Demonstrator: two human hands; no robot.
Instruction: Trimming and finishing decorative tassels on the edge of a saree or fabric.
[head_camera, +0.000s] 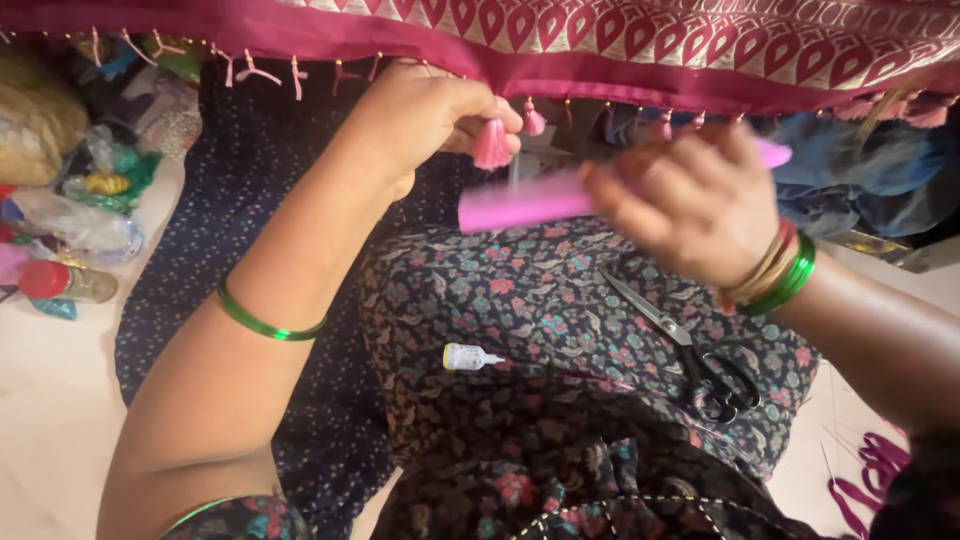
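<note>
Tassel work at the sari border — both hands occupied.
On the floral lap cloth (560, 330) lay a small white glue bottle (470, 357) and black-handled scissors (690, 355). Further up, the right hand (700, 205) gripped a pink comb (535, 205), motion-blurred, just beside the pink tassel (492, 145). The left hand (430, 120) pinched that tassel at its top — it hung from the edge of the magenta sari (600, 70).

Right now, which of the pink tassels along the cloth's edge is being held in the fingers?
The large fluffy tassel, pinched by the left hand. It hangs below the hem; the others along the maroon cloth are smaller and untouched.
</note>
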